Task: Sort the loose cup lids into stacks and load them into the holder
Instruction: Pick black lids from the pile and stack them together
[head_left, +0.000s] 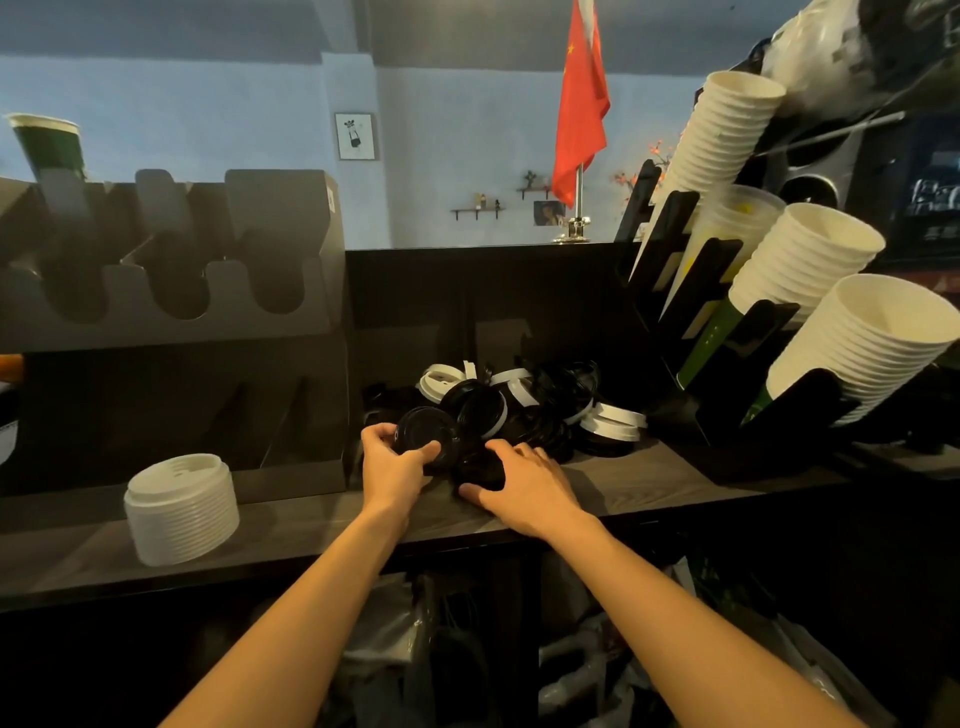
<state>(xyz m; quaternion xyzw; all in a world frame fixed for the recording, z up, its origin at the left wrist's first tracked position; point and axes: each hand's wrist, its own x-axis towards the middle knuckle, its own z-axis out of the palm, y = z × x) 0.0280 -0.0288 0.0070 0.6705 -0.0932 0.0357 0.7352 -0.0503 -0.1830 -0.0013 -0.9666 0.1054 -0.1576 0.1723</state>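
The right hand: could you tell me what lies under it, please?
A black lid shows under the right hand, on the counter. The palm hides whether more lids lie beneath.

left hand (395, 460) grips black lid (423, 434) | right hand (530, 483) clasps second black lid (480, 467) | both forearms extended forward

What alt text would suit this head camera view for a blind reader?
A person's left hand grips a black lid and right hand a second lid, from a jumbled lid pile on a dark counter. A white lid stack stands left, before a slotted holder.
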